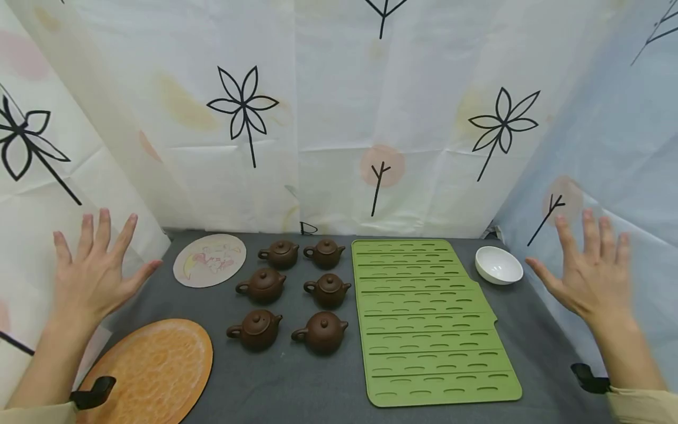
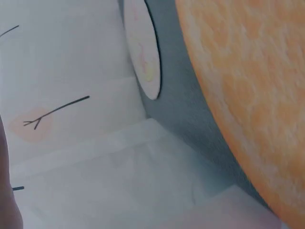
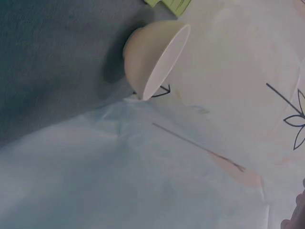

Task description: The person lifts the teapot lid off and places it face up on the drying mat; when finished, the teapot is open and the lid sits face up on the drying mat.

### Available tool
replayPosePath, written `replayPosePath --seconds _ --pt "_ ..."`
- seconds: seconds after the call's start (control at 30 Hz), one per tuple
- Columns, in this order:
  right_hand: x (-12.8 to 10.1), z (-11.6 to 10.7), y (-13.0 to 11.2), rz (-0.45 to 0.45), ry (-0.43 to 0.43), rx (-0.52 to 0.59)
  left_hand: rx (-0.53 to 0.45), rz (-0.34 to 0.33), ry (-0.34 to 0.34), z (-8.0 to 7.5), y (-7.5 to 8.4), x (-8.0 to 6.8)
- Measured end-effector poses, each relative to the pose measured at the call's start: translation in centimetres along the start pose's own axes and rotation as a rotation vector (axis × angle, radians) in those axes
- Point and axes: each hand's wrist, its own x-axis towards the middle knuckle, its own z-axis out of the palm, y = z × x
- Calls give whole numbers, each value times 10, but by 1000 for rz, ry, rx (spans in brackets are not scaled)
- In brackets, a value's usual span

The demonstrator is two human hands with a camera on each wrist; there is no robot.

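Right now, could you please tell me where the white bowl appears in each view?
Head: white bowl at the right, beside the green mat.
Left wrist: not in this picture.
Right wrist: white bowl at upper middle, seen from the side, with part of the green mat above it.
Shared landmark: the grey tabletop, visible in all three.

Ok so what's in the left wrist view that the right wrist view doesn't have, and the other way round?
Only the left wrist view shows the orange mat, cut off by the frame, part of the pale disc, and a sliver of the left hand at the left edge.

Only the right wrist view shows the white bowl, a corner of the green mat, and a bit of the right hand at the lower right.

Both share the grey table and the pale sheets with dark line drawings.
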Motion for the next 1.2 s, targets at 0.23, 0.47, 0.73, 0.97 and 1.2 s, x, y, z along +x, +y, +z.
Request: replayPosePath --seconds 0.23,0.47,0.73,0.97,1.2 --pt "0 11 -28 -62 163 123 -216 -33 -10 -9 24 -8" --pt "-4 15 -76 -72 82 410 -463 -27 -31 -9 64 -22" --pt "-6 21 -139 -61 -10 663 -615 -49 4 -17 118 -40" --pt "-5 31 -185 4 -190 933 -794 -31 -12 -12 169 -56" --pt "-4 40 -225 38 -391 1114 -909 -1 -126 0 221 -66"
